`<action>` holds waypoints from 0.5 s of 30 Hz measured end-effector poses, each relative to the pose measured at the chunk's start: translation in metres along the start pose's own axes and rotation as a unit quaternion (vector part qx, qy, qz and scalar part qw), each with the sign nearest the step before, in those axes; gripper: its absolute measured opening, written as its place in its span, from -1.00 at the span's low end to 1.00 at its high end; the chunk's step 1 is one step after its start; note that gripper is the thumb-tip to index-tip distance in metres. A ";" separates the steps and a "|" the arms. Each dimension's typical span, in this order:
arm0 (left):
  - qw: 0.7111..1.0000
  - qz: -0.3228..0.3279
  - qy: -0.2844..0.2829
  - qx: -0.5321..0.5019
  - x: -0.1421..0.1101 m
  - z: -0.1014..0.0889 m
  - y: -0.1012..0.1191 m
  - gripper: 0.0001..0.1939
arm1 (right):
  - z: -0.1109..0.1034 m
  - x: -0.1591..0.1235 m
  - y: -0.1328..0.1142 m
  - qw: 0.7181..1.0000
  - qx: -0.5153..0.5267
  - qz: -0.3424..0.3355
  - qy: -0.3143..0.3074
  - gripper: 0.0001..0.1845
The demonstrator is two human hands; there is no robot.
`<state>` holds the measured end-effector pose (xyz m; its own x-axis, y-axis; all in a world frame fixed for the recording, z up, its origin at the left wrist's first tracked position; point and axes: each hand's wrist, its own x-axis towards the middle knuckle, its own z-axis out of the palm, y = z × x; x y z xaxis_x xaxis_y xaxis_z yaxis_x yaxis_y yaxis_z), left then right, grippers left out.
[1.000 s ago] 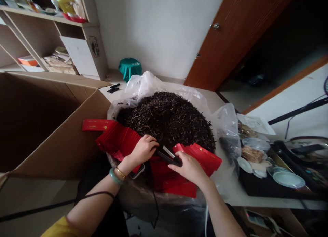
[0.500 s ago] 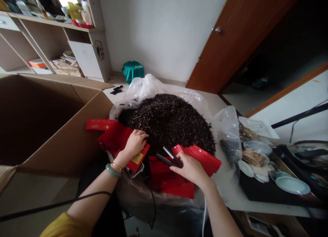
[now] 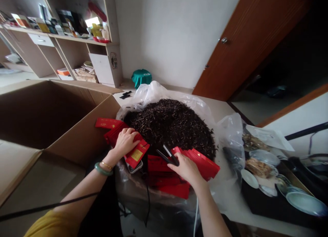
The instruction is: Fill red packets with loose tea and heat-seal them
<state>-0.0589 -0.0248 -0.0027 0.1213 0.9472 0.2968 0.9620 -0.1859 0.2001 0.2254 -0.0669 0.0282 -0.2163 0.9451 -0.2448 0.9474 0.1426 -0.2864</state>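
Observation:
My left hand (image 3: 125, 141) lies over a fanned stack of red packets (image 3: 137, 154), its fingers curled on their upper edge. The nearest packet has a gold label. In my right hand (image 3: 188, 167) is a pair of black tongs (image 3: 167, 155), its two arms spread apart and pointing up-left toward dark loose tea leaves (image 3: 174, 124). More red packets (image 3: 205, 162) fan out under and beyond the right hand. Others lie in a red pile (image 3: 166, 179) between my hands. Beneath the left packets, a grey-edged device (image 3: 134, 167) shows only in part.
Clear plastic sheeting (image 3: 153, 90) surrounds the tea heap. On the left stands an open cardboard box (image 3: 84, 127). A dark tray (image 3: 258, 196) at right carries dishes and a lidded tub (image 3: 260, 162). A black cable (image 3: 148, 203) hangs in front.
My view has swung left and up, so the scene sits farther right and lower. The left hand has slid leftward along the packets. The right hand still holds the tongs in much the same place.

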 end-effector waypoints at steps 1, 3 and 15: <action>1.000 0.010 -0.015 0.007 -0.008 -0.003 0.002 -0.66 | 0.000 -0.001 0.000 1.000 -0.001 -0.003 0.001 -0.62; 0.999 0.033 -0.029 0.019 -0.022 -0.004 0.009 -0.62 | -0.001 -0.002 0.001 1.000 0.000 -0.007 0.004 -0.62; 0.989 -0.053 -0.124 0.059 -0.020 -0.012 0.043 -0.67 | 0.000 0.001 0.000 1.000 0.011 -0.003 -0.005 -0.49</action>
<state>-0.0225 -0.0549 0.0114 0.0608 0.9974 0.0391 0.9926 -0.0645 0.1026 0.2251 -0.0660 0.0282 -0.2241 0.9411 -0.2532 0.9410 0.1413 -0.3075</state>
